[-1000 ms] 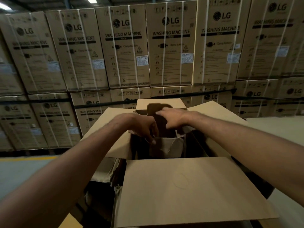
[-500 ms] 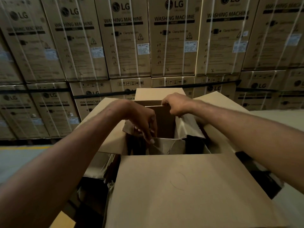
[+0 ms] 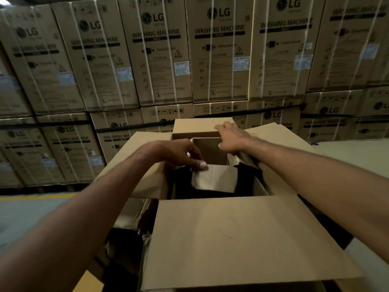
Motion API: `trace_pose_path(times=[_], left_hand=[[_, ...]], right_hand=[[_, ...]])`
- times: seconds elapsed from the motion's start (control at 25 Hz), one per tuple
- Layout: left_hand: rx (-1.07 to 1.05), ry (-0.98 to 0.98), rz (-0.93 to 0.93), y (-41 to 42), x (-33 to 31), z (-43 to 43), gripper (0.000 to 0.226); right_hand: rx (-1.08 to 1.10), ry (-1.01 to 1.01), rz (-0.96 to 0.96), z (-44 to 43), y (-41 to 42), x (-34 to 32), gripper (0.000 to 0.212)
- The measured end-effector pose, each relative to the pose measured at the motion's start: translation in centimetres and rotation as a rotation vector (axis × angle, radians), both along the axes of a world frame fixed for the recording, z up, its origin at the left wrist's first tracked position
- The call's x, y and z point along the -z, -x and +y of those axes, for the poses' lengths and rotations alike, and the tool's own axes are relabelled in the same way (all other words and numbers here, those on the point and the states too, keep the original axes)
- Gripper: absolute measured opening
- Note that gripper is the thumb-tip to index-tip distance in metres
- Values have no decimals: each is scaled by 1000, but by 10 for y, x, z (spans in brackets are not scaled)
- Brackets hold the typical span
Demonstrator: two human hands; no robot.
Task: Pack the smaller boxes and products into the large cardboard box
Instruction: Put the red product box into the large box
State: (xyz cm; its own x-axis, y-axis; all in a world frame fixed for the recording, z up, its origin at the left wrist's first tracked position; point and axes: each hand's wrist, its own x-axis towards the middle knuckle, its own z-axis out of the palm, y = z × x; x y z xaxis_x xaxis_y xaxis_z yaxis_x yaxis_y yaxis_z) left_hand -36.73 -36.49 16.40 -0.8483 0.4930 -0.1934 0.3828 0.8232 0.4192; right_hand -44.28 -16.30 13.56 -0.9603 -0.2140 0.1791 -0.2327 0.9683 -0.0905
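The right hand [image 3: 231, 137] grip clasps the top edge of the smaller box [image 3: 208, 151], steadying it upright inside the large cardboard box [image 3: 242, 239]. The left hand [image 3: 179, 153] grip pinches a pale flap [image 3: 214, 179], likely to hold it clear.

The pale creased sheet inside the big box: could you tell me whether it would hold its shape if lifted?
Probably floppy: the pale sheet is visibly creased and bowed where the left hand pinches its corner. Likely light, since a fingertip grip seems enough. It may crumple further if pushed.
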Motion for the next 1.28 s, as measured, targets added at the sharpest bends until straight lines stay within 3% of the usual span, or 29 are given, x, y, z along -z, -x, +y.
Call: trace_pose_path(times=[0.12, 0.24, 0.36, 0.44, 0.52, 0.68, 0.8, 0.92, 1.08, 1.2, 1.28], left_hand=[[-154, -136, 128, 2, 0, -10, 40], [-236, -1, 106, 6, 4, -6, 36], [-282, 58, 52, 5, 1, 9, 22], [-310, 46, 43, 3, -3, 15, 16], [-328, 7, 16, -1, -3, 18, 17], [-364, -19, 69, -15, -1, 22, 29], [-379, -96, 175, -30, -2, 15, 35], [-322, -19, 364, -58, -5, 0, 41], [-201, -137, 384, -99, 14, -5, 40], [-211, -66, 444, -115, 34, 1, 37], [-258, -139, 499, -125, 35, 2, 31]], right_hand=[[152, 76, -128, -3, -18, -18, 28], [145, 70, -254, -7, -36, -8, 11], [57, 110, -155, -3, -44, 10, 24], [2, 229, -154, 9, -49, 10, 43], [-31, 213, -193, 18, -52, 12, 52], [-32, 145, -222, 17, -61, 11, 51], [-39, 129, -93, 13, -81, -4, 53], [-65, 202, -6, 21, -122, -9, 55], [-28, 246, -59, 18, -190, 14, 57], [59, 229, 30, 8, -215, 26, 51], [65, 259, 87, 9, -221, 24, 48]])
